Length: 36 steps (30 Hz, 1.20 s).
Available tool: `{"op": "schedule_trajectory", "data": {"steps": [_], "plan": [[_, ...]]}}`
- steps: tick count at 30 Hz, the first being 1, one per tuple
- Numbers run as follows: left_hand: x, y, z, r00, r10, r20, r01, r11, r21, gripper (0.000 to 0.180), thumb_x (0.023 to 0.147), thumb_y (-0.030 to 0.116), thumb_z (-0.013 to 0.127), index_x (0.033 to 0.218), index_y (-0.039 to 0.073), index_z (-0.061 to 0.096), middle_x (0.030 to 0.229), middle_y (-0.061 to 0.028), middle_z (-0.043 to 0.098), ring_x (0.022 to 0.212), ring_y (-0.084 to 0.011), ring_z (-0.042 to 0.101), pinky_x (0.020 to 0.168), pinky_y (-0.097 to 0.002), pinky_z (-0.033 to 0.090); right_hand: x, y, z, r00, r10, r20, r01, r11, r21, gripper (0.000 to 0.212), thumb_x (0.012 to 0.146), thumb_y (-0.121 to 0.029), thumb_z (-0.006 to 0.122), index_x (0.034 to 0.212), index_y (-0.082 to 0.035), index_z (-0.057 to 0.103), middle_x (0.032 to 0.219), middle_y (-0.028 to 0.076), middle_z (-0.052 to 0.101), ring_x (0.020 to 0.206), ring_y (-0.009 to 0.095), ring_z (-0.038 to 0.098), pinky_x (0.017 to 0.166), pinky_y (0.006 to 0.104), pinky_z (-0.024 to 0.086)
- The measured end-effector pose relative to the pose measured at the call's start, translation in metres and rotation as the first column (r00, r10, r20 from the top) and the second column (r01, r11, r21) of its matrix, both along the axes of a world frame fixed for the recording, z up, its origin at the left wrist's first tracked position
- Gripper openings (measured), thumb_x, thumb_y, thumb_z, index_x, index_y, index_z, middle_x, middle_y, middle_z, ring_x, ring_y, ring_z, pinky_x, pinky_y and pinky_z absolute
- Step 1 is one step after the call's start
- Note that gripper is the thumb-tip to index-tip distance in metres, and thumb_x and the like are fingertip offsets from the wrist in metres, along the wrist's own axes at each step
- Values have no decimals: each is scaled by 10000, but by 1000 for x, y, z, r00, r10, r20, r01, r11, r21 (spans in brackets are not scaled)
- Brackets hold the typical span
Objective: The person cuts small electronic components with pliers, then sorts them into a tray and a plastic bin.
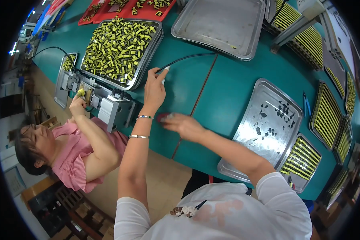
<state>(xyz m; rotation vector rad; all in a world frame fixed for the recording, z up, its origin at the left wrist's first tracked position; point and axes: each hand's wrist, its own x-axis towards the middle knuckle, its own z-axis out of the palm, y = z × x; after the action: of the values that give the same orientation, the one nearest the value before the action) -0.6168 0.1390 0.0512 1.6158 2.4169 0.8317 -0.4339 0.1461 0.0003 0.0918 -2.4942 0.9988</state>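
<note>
My left hand (154, 91) is raised over the green table, its fingers closed round a black cable (190, 58). White patches show at its fingertips; I cannot make out whether they are coverings or something held. Lower and to the right, my right hand (185, 126) reaches leftward over the table, its fingers smeared by motion. Something dark red (163, 117) shows at those fingertips, too blurred to name. Just left of my left hand stands a metal tray (148, 60) heaped with small yellow-and-black parts (116, 48).
A co-worker (74, 154) in pink touches a yellow part at a metal bench fixture (112, 110) on the left. A bare steel tray (222, 24) lies at the back. Another tray (252, 132) with black bits lies right, beside trays of rows of yellow-and-black parts (302, 158). Red trays (126, 12) stand far left.
</note>
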Motion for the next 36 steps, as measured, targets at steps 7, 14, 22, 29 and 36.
{"op": "schedule_trajectory", "data": {"steps": [7, 14, 22, 29, 36], "plan": [[14, -12, 3, 1000, -31, 2, 31, 1000, 3, 538, 734, -162, 461, 1189, 88, 601, 1137, -174, 492, 929, -333, 556, 799, -403, 471, -30, 82, 5, 805, -593, -6, 590, 801, 104, 438, 743, 42, 524, 1168, -41, 592, 1259, 155, 552, 1104, 347, 545, 956, 398, 440], [-8, 1, 7, 998, -64, 4, 64, 997, -47, 541, 797, -129, 418, 1225, 149, 597, 1160, -174, 497, 1048, -347, 535, 898, -375, 445, -63, 48, -8, 936, -352, 21, 352, 936, 19, 370, 806, -62, 504, 1168, -18, 570, 1206, 153, 561, 1114, 322, 530, 1006, 400, 398], [13, -48, 26, 997, -33, 68, 38, 996, -77, 495, 807, -96, 485, 1220, 155, 591, 1218, -169, 487, 1012, -336, 558, 855, -400, 469, 22, -116, 26, 995, 101, 9, -99, 985, -142, 351, 786, -14, 532, 1117, -59, 640, 1237, 108, 584, 1166, 264, 541, 987, 370, 437], [80, -173, 72, 968, 100, 231, -167, 942, 290, 516, 753, -179, 390, 1205, 3, 560, 1214, -148, 504, 980, -274, 578, 815, -322, 497, 36, -32, 15, 891, -454, 8, 451, 888, 84, 388, 718, 35, 540, 1083, -44, 646, 1212, 143, 594, 1121, 320, 566, 973, 401, 441], [133, -321, 43, 853, 332, 403, -449, 861, 240, 414, 821, -150, 405, 1178, -18, 566, 1182, -144, 516, 915, -219, 584, 764, -290, 522, 67, -201, 34, 988, 155, 17, -155, 988, 11, 303, 774, -81, 570, 1068, -68, 642, 1202, 74, 585, 1133, 250, 547, 988, 390, 436]]}}
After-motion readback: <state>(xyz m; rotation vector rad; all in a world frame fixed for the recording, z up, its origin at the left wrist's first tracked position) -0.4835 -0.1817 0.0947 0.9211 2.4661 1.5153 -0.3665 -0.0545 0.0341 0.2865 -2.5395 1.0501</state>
